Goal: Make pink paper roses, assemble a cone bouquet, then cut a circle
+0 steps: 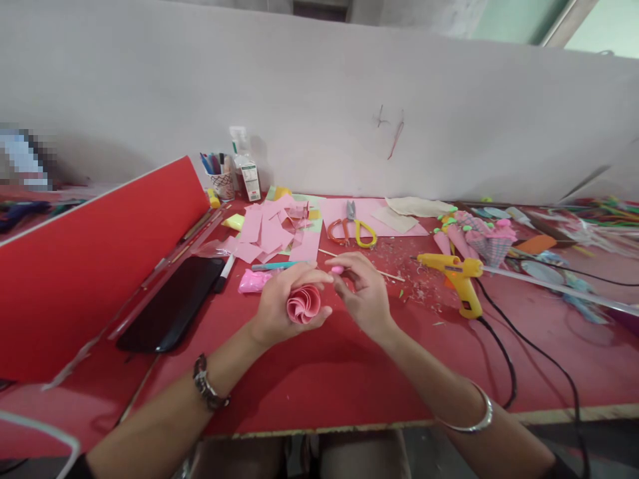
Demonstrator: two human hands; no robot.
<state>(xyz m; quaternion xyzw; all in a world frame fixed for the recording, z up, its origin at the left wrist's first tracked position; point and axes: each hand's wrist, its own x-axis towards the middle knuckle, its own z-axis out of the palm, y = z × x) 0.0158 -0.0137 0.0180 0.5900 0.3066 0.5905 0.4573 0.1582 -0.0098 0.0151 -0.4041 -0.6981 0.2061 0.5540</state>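
My left hand (279,299) is wrapped around a pink paper rose (303,304) with curled petals, held just above the red table (319,379). My right hand (363,289) is close beside it on the right, fingers bent, pinching a small pink piece (337,269) at the fingertips just above the rose. A heap of pink paper squares (272,233) lies behind the hands. A thin wooden stick (389,273) lies just beyond my right hand.
A yellow glue gun (456,276) with a black cord stands right of my hands. Orange-and-yellow scissors (352,229) lie on pink paper. A black phone (172,306) and a red divider board (94,266) are on the left. Finished paper cones (474,236) sit at the right.
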